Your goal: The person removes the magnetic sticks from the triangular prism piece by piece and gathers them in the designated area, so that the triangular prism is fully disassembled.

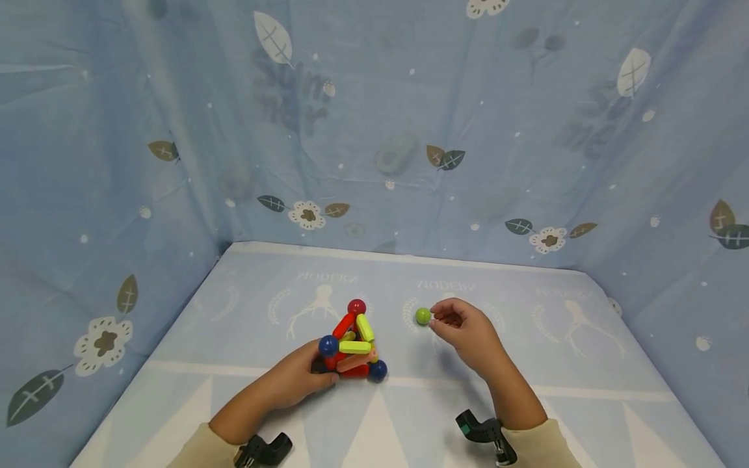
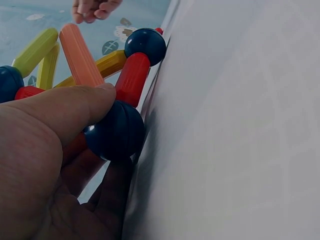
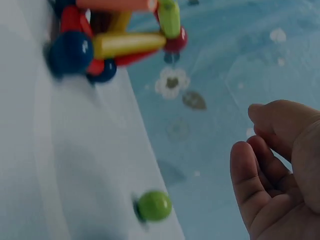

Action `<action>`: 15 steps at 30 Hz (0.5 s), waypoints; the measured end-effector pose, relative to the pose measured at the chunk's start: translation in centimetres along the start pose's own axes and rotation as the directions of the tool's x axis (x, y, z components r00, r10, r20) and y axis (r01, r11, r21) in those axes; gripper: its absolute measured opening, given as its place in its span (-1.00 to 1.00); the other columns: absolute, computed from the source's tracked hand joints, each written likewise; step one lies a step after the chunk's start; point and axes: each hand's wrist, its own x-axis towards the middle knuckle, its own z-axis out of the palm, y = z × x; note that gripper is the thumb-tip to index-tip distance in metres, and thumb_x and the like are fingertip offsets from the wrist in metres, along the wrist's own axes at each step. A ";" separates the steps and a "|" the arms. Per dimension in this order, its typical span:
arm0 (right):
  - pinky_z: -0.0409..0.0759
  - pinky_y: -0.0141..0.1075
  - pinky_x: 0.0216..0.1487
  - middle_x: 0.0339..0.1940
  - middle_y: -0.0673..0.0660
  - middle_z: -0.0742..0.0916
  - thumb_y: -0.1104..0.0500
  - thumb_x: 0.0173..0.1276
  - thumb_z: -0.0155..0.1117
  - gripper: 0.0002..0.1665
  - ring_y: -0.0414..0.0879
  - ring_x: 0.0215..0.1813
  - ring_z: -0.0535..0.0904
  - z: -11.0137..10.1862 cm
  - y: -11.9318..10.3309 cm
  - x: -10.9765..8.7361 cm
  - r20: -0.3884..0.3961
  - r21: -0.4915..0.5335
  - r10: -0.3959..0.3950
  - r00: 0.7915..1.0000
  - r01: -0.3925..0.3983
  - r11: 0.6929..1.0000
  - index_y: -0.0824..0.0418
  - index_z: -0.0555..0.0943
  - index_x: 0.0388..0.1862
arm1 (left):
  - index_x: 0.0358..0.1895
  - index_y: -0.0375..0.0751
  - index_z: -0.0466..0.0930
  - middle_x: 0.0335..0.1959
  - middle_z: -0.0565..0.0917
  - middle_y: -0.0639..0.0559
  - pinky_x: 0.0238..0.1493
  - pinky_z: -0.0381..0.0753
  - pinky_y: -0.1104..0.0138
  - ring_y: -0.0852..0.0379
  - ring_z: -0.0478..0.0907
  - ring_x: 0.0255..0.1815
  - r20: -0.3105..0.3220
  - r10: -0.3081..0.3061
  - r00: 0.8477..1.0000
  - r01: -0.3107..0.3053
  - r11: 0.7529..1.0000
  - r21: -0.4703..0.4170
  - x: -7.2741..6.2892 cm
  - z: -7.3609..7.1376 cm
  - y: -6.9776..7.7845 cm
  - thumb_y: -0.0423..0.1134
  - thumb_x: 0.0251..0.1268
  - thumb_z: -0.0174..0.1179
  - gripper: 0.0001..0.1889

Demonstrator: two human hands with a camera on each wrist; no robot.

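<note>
A toy structure of coloured rods [image 1: 354,348] and balls stands left of the table's middle. My left hand [image 1: 294,382] grips its near left corner; in the left wrist view the thumb presses a dark blue ball [image 2: 116,131], with fingers below it. Red, yellow and salmon rods [image 2: 80,55] join there. At the structure's top sits a red ball [image 1: 356,307]. To the right, a loose green ball [image 1: 423,316] lies on the table. My right hand [image 1: 467,335] hovers just right of that ball, fingers loosely bent. The right wrist view shows nothing between them and the ball apart.
The table [image 1: 445,416] has a pale patterned cover. Blue printed cloth [image 1: 374,117] hangs behind it and along both sides. Each wrist carries a small black camera mount, one by the left sleeve [image 1: 205,448] and one by the right sleeve [image 1: 541,445].
</note>
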 end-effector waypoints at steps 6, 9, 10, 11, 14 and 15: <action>0.70 -0.33 0.00 -0.09 0.04 0.75 0.18 0.39 0.50 -0.83 -0.13 -0.04 0.68 2.7 -2.7 -1.3 0.087 0.007 -0.101 0.991 0.101 0.995 0.02 0.71 -0.09 | 0.49 0.02 0.42 0.40 0.58 0.05 0.46 0.42 -0.20 -0.06 0.51 0.42 0.011 0.006 1.000 -0.006 1.000 -0.008 0.2 -0.1 0.2 -0.16 0.34 0.45 -0.33; 0.71 -0.36 0.00 -0.08 0.05 0.75 0.13 0.38 0.51 -0.83 -0.15 -0.05 0.68 4.3 -3.5 -1.8 0.121 0.011 -0.103 0.987 0.102 0.995 -0.04 0.71 -0.11 | 0.48 0.06 0.43 0.41 0.57 0.05 0.47 0.40 -0.21 -0.07 0.50 0.44 0.010 0.010 1.000 -0.009 1.000 -0.011 0.2 -0.1 0.3 -0.17 0.35 0.44 -0.35; 0.71 -0.36 0.01 -0.07 0.06 0.75 0.10 0.38 0.52 -0.83 -0.15 -0.04 0.68 4.8 -3.7 -1.9 0.137 0.013 -0.104 0.985 0.103 0.995 -0.03 0.71 -0.10 | 0.45 0.05 0.45 0.39 0.58 0.05 0.47 0.40 -0.21 -0.07 0.50 0.43 0.003 0.012 1.000 -0.012 1.000 0.004 0.2 -0.1 0.3 -0.16 0.34 0.45 -0.37; 0.72 -0.36 0.01 -0.06 0.07 0.75 0.07 0.38 0.52 -0.81 -0.15 -0.04 0.68 5.3 -3.9 -2.0 0.154 0.016 -0.106 0.982 0.105 0.994 -0.01 0.71 -0.08 | 0.44 0.04 0.46 0.39 0.58 0.03 0.46 0.39 -0.23 -0.08 0.50 0.43 -0.005 0.012 1.000 -0.012 1.000 0.016 0.1 -0.1 0.3 -0.15 0.33 0.46 -0.37; 0.73 -0.37 0.00 -0.04 0.10 0.73 -0.02 0.37 0.53 -0.70 -0.14 -0.04 0.68 6.4 -4.1 -2.4 0.197 0.018 -0.107 0.974 0.106 0.994 0.05 0.71 -0.02 | 0.45 0.00 0.46 0.40 0.58 0.00 0.47 0.37 -0.24 -0.12 0.48 0.46 -0.014 0.013 1.000 -0.013 1.000 0.011 0.0 0.1 0.2 -0.16 0.33 0.46 -0.36; 0.73 -0.38 -0.01 -0.03 0.10 0.72 -0.04 0.37 0.53 -0.68 -0.14 -0.04 0.68 6.7 -4.1 -2.5 0.208 0.017 -0.105 0.972 0.103 0.995 0.06 0.71 -0.02 | 0.44 -0.01 0.46 0.40 0.58 -0.01 0.48 0.35 -0.25 -0.14 0.46 0.47 -0.021 0.013 1.000 -0.013 1.000 0.020 -0.1 0.1 0.2 -0.15 0.32 0.47 -0.36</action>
